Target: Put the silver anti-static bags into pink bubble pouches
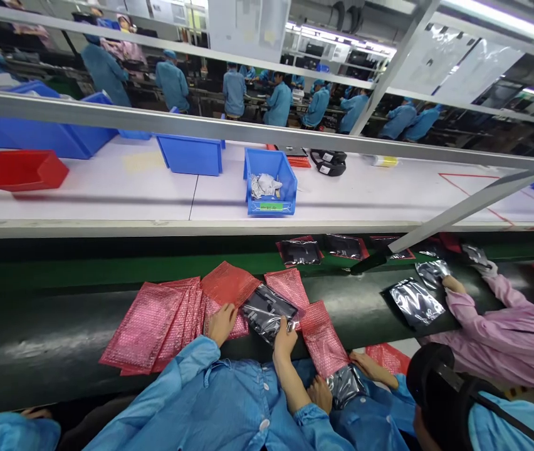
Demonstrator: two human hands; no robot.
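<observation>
My left hand (222,324) grips the lower edge of a pink-red bubble bag (229,285), its fingers partly folded over it. In my right hand (285,338), pinched between thumb and fingers, is a flat black part in a clear plastic bag (267,311). The part's upper left end meets the bubble bag's edge; I cannot tell how far inside it lies. Just left of my left hand is a fanned stack of bubble bags (147,326). Another bubble bag (288,288) lies behind the black part.
Bagged black parts (299,252) lie along the green belt (60,326). On my right, a co-worker's hands (321,394) hold a bubble bag (323,338); farther, a person in a pink sleeve (506,326) handles bagged parts. A blue bin (271,208) stands on the white shelf, behind a slanted metal post (459,207).
</observation>
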